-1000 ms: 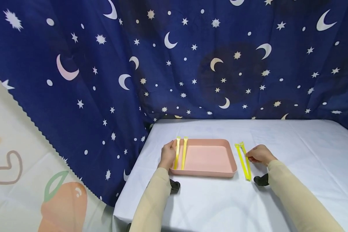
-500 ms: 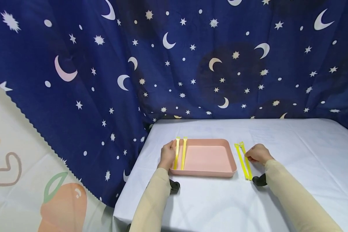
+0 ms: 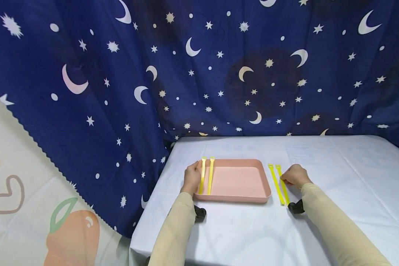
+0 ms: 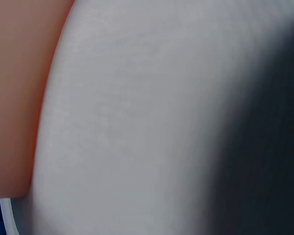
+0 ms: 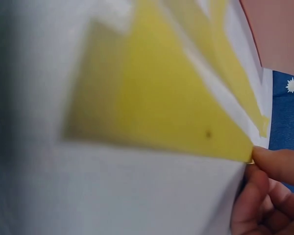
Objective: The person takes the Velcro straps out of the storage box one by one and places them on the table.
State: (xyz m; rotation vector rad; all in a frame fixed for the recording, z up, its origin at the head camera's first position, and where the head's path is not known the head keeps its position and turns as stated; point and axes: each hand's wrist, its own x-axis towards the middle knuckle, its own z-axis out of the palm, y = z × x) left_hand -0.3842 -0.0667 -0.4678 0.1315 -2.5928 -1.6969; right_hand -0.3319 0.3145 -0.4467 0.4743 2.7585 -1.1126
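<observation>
My left hand (image 3: 191,178) grips the left side of a shallow pink tray (image 3: 241,181). Two yellow cable straps (image 3: 211,177) lie lengthwise across the tray's left part, their slotted heads at its far rim. Right of the tray, my right hand (image 3: 296,175) pinches a yellow cable strap (image 3: 283,186) between thumb and fingertips. Another yellow strap (image 3: 276,184) lies on the table beside it, apart and nearly parallel. In the right wrist view, the pinched strap (image 5: 181,107) looks wide and blurred close to the lens. Only the tray's side (image 4: 14,98) shows in the left wrist view.
A white cloth covers the table (image 3: 239,229). Behind it hangs a dark blue curtain (image 3: 219,85) with moons and stars, and a pale patterned cloth (image 3: 16,177) hangs at the left. Black wrist mounts (image 3: 296,207) sit under both sleeves.
My right hand has shifted slightly left with the strap it pinches. That strap's near end has swung away from the other strap, so the pair now lies nearly parallel. My left hand stays put.
</observation>
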